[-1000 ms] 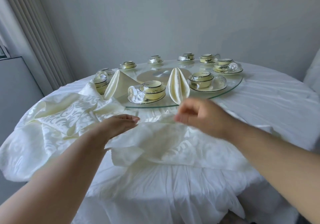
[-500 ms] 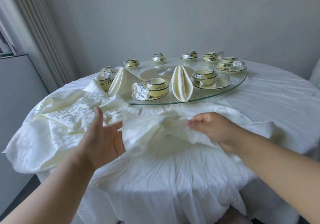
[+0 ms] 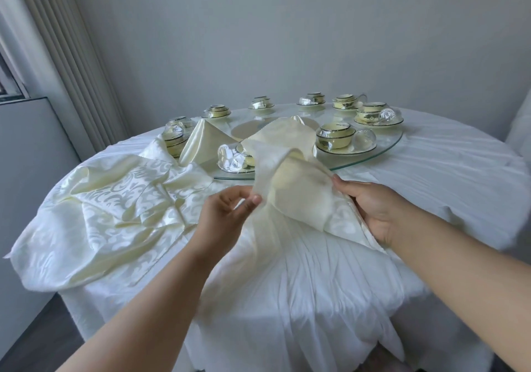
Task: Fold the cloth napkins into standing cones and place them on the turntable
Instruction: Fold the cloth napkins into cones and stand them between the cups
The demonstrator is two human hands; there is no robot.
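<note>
From the head view, your left hand (image 3: pixel 227 213) pinches an edge of the cream napkin (image 3: pixel 290 182) between thumb and curled fingers, lifting that edge above the table. Your right hand (image 3: pixel 373 213) grips the napkin's right side, thumb on top and the other fingers hidden under the cloth. Between your hands the napkin billows upward, and its raised fold covers part of the turntable behind it.

The glass turntable (image 3: pixel 385 149) sits at the middle of the round table, which is covered by a white tablecloth (image 3: pixel 431 187). One folded cone napkin (image 3: pixel 205 141) stands on the turntable's left side, just beside a cup set. The tip of a second cone (image 3: pixel 297 118) peeks over the lifted cloth; the rest of it is hidden. Cream cups on saucers (image 3: pixel 334 139) and overturned glasses ring the turntable's edge.

A heap of unfolded patterned napkins (image 3: pixel 115 210) lies on the table's left, draping over its edge, near your left hand.
</note>
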